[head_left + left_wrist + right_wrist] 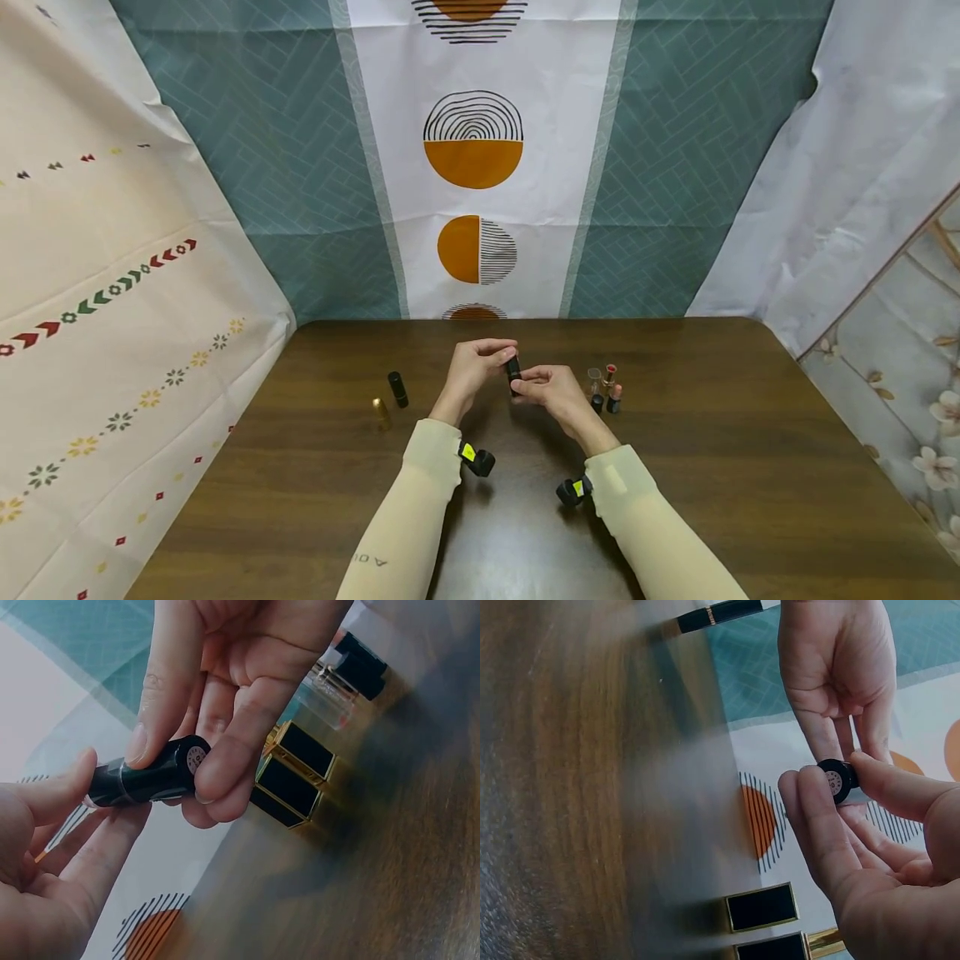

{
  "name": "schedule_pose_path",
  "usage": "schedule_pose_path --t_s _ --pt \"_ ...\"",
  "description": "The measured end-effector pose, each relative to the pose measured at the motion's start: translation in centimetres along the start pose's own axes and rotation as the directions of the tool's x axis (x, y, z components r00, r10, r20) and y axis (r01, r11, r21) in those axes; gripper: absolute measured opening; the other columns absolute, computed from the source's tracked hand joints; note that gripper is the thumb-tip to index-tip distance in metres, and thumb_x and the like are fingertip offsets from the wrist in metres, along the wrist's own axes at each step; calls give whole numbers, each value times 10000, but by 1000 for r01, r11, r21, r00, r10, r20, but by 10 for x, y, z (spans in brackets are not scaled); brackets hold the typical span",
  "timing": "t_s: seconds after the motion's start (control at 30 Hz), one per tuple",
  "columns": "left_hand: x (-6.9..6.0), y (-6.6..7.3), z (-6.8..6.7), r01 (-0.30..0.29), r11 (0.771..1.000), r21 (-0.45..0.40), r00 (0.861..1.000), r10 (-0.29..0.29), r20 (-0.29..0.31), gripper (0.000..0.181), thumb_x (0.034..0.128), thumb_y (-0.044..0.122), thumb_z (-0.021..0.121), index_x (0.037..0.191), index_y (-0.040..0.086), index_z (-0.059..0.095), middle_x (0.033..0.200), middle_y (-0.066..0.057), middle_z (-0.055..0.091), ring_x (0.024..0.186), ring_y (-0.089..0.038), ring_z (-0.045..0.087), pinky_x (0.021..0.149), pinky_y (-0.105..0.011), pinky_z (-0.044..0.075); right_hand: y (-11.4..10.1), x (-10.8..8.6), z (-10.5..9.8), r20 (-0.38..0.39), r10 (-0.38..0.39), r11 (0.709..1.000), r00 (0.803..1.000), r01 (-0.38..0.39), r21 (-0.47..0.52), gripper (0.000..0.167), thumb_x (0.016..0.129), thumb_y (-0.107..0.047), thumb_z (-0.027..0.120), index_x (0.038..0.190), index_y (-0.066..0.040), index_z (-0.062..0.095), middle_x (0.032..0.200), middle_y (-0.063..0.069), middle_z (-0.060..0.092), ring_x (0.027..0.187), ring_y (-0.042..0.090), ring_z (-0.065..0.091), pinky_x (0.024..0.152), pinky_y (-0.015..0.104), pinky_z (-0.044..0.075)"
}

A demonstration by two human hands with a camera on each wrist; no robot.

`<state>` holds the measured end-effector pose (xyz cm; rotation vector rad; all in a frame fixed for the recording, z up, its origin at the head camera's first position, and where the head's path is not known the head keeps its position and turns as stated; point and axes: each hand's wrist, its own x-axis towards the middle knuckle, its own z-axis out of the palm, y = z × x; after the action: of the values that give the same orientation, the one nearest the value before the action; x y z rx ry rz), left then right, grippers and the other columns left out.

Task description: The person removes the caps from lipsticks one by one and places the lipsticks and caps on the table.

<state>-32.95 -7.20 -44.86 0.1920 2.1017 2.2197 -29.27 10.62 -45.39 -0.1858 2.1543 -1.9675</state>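
A black lipstick tube (513, 375) is held above the table between both hands. My left hand (474, 369) pinches its upper end, and my right hand (553, 388) grips the lower end between thumb and fingers. In the left wrist view the lipstick tube (142, 778) looks closed, with a thin band around its middle. A round label shows on the base of the lipstick tube (838, 781) in the right wrist view, beside the right fingers (821, 825). Part of the tube is hidden behind the fingers.
Left on the brown table (300, 517) stand another black tube (398, 389) and a gold tube (381, 412). To the right are a red lipstick (611, 372), a pinkish lipstick (616, 395) and a clear cap (595, 377). Black-and-gold pieces (292, 776) stand nearby.
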Motion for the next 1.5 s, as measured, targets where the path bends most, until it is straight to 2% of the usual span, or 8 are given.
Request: schedule_pose_path --t_s 0.2,0.6,0.93,1.03,1.13,1.3,1.5 --pt "-1 3 1 6 998 -62 1000 -5 9 235 985 70 710 1192 -29 762 1158 -152 755 1056 -237 744 1024 -506 522 -3 0 -3 21 -2 1000 1000 2 6 330 1018 -67 671 1254 162 641 1170 271 723 951 323 769 1041 505 508" --pt "0 5 8 -1 998 -69 995 -6 -103 210 954 65 748 1140 -26 787 1096 -150 772 993 -207 758 971 -478 558 -8 0 -1 -27 10 1000 1000 -11 -19 342 1016 -73 674 1275 147 639 1155 258 730 941 331 770 1044 525 500" --pt "0 1 6 9 993 -120 996 -19 -85 227 968 62 727 1168 -36 772 1116 -163 768 973 -211 765 945 -437 575 -9 -3 -1 -13 -4 999 1000 3 -44 349 1019 -83 676 1275 152 642 1152 268 729 942 334 770 1037 533 504" --pt "-1 1 5 13 991 -130 997 -22 -69 247 978 68 718 1195 -42 758 1166 -196 750 987 -215 762 941 -421 578 -9 -3 -2 -16 -4 998 1000 3 -56 341 1022 -81 672 1277 144 644 1142 256 735 931 312 773 1042 536 501" --pt "-3 1 5 16 991 -130 998 -24 -60 281 985 62 709 1235 -65 730 1223 -225 724 1021 -223 754 979 -454 556 -7 -2 -2 -28 9 998 1000 -10 -62 340 1023 -79 668 1284 137 644 1139 248 737 940 309 772 1066 555 476" --pt "-5 0 6 22 991 -135 995 -34 -90 292 976 70 720 1231 -73 728 1204 -213 734 1028 -243 755 987 -473 549 -8 -5 0 -35 18 996 999 -21 -88 350 1027 -94 668 1293 133 643 1173 256 726 969 339 764 1086 597 440" --pt "-6 0 7 16 991 -134 993 -31 -111 238 971 70 728 1180 -39 766 1178 -201 746 1005 -238 761 957 -451 568 -11 -6 1 -51 21 993 998 -27 -114 349 1026 -99 674 1290 127 650 1189 267 719 965 357 763 1070 595 457"
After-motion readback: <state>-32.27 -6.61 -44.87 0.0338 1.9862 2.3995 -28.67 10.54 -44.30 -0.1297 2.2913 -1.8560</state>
